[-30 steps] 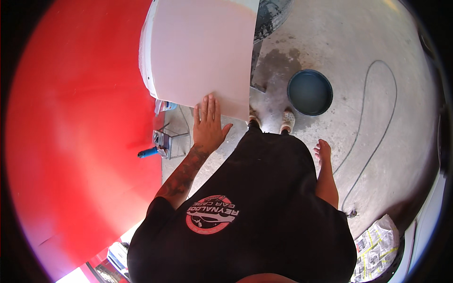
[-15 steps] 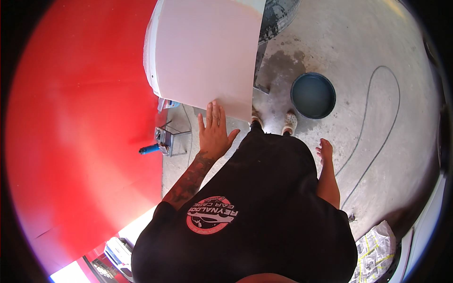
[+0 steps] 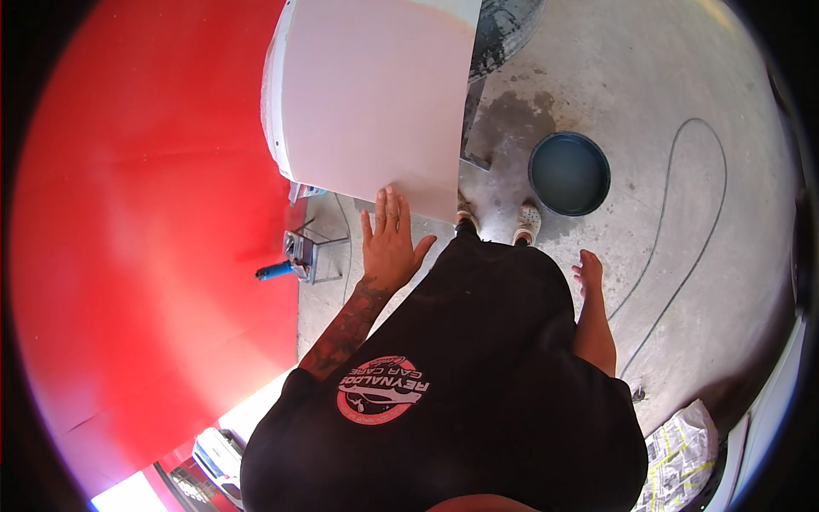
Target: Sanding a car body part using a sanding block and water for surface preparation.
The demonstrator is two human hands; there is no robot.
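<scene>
A large pale pinkish panel (image 3: pixel 375 102), apparently part of a vehicle's bodywork, reaches toward me from the top of the view. My left hand (image 3: pixel 390 243) lies at its near edge with fingers outstretched, the fingertips overlapping the panel's border; nothing is held in it. Over on the right, my right hand (image 3: pixel 589 273) hangs beside my body. Its fingers are slightly curled and apart, and I see nothing in them.
A dark round tub (image 3: pixel 569 173) of cloudy water stands on the wet-stained concrete floor, near my shoes (image 3: pixel 527 222). A thin cable (image 3: pixel 725 179) loops at the right. Left are a red wall (image 3: pixel 153 213) and a small metal stand (image 3: pixel 311 256) with a blue object (image 3: pixel 274 270).
The whole view has shifted very slightly. Both hands keep almost the same pose, the left at the panel's edge and the right hanging.
</scene>
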